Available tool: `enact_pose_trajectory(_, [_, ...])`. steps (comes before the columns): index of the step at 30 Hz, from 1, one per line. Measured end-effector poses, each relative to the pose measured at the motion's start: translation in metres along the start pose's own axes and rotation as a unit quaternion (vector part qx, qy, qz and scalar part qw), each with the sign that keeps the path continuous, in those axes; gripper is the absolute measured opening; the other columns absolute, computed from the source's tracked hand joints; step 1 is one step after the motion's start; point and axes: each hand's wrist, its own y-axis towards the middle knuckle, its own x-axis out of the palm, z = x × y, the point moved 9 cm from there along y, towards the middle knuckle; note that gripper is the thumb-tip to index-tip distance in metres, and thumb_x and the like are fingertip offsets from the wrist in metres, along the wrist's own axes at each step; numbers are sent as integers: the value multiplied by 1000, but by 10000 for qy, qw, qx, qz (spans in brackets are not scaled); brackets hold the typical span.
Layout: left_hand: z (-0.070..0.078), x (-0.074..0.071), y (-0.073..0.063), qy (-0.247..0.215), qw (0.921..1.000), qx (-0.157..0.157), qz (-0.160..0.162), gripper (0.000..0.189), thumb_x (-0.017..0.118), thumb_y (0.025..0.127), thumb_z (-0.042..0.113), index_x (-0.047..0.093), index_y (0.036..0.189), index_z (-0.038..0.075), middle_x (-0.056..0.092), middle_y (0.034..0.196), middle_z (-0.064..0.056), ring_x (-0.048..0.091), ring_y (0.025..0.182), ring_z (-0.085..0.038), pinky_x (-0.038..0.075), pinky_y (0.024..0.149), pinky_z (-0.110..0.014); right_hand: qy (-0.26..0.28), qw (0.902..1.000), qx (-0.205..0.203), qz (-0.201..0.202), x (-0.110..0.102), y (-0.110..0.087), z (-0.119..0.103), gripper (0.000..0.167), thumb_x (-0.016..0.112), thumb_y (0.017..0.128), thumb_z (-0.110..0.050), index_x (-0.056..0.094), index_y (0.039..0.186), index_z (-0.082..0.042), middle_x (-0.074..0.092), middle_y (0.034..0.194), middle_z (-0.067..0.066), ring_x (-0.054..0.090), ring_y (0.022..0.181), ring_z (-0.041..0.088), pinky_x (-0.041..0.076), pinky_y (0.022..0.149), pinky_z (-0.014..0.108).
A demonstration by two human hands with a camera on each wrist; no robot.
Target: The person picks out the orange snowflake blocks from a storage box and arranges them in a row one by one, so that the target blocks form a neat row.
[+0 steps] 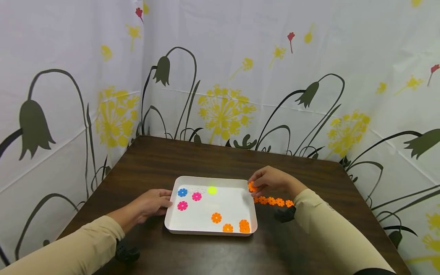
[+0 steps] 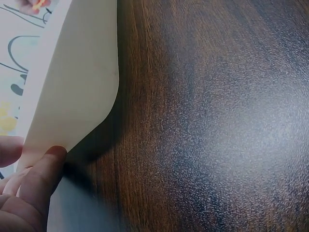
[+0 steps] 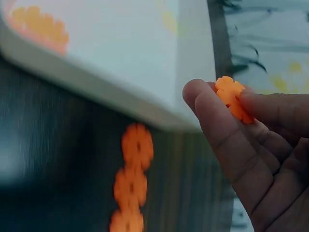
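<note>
A white tray (image 1: 237,204) sits on the dark wooden table, holding flower-shaped plastic discs. My left hand (image 1: 156,205) pinches its left rim; in the left wrist view a fingertip (image 2: 58,152) presses the outer wall and the thumb lies on the other side. Above the tray's right edge, my right hand (image 1: 269,181) pinches an orange flower disc (image 3: 232,99) between thumb and fingers. Beside the tray on the right runs a row of orange flower discs (image 1: 271,201), partly hidden behind the right hand and wrist.
Inside the tray lie a blue disc (image 1: 182,192), two pink discs (image 1: 196,196), a yellow disc (image 1: 212,190) and several orange discs (image 1: 216,217). The dark wooden table (image 1: 192,152) ends at a white flowered curtain (image 1: 220,57) behind and at both sides.
</note>
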Motion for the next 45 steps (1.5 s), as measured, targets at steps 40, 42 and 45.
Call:
enact_pose_trajectory(40, [2, 0, -1, 208, 9998, 4, 22, 52, 61, 95, 10, 44, 141, -8, 54, 137, -27, 63, 113, -33, 53, 96, -48, -2028, 9671, 398, 1484, -101, -58, 98, 20, 53, 99, -13, 60, 103, 6, 60, 82, 13, 61, 64, 20, 57, 58, 35])
enact_pose_trajectory(42, [4, 2, -1, 209, 9998, 50, -30, 51, 60, 96, 8, 43, 141, -10, 54, 137, -28, 62, 114, -35, 53, 96, -49, -1501, 9789, 219, 1368, -97, -53, 85, 26, 55, 100, -19, 59, 106, 6, 61, 85, 13, 63, 68, 21, 59, 65, 39])
enact_pose_trajectory(45, [4, 2, -2, 194, 9998, 61, -39, 51, 59, 96, 7, 43, 140, -10, 55, 136, -28, 62, 114, -35, 53, 95, -48, -655, 9924, 20, 1038, -83, -43, 63, 29, 56, 100, -24, 57, 108, 4, 62, 89, 13, 67, 78, 26, 60, 77, 45])
